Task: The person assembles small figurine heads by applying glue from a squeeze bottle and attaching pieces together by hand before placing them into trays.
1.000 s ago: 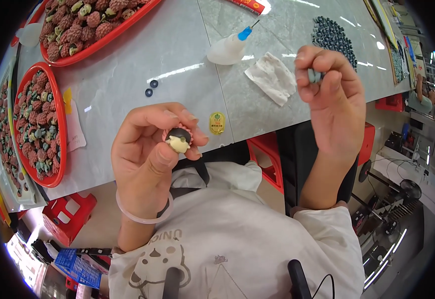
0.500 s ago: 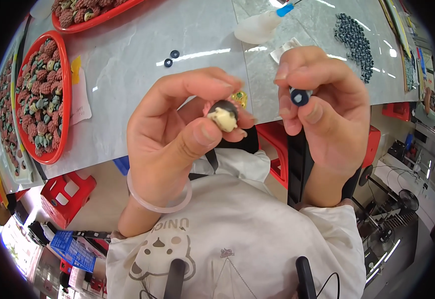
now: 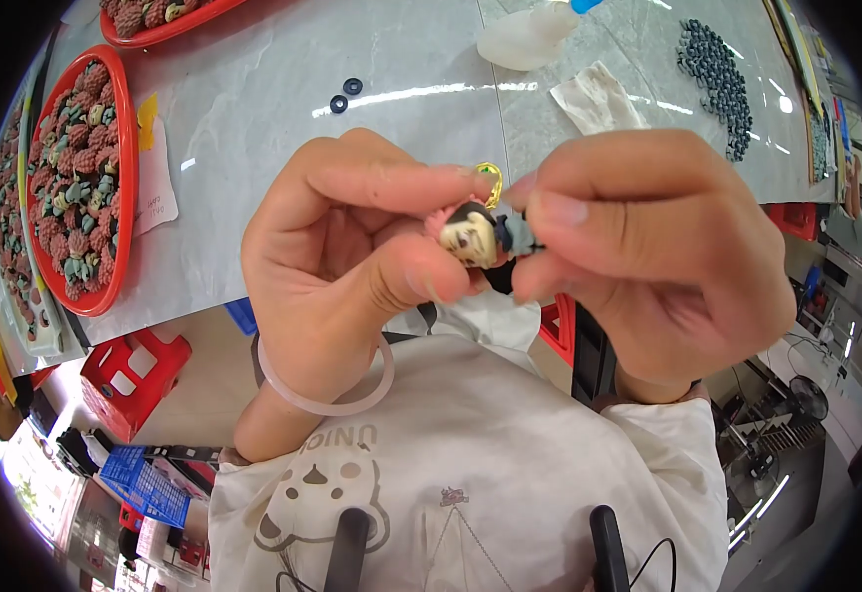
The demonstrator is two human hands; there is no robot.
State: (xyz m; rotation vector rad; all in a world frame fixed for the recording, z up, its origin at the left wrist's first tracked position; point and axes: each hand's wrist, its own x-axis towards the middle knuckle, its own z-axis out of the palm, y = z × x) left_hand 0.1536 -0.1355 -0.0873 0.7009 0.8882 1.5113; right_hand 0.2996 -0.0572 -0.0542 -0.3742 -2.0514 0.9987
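Note:
My left hand (image 3: 327, 247) pinches a small figurine head (image 3: 467, 239) between thumb and fingers; it has a cream face, dark hair and some pink at its back. My right hand (image 3: 668, 247) is closed on a small grey-blue figurine body (image 3: 520, 235), its far end hidden by the fingertips. The body's dark end meets the underside of the head; whether it is inside the head I cannot tell. A shiny gold piece with green on it (image 3: 491, 183) shows by my left fingertips; what it is attached to is hidden.
Two dark rings (image 3: 353, 86) lie on the grey table (image 3: 253, 128). Red trays (image 3: 127, 197) of pink-and-green figurine parts stand left. A white bottle (image 3: 524, 39), a crumpled tissue (image 3: 595, 97) and a pile of dark small parts (image 3: 717, 84) lie to the right.
My right hand has moved left and turned, bringing the body against the head. My left hand has turned the head so its face shows more.

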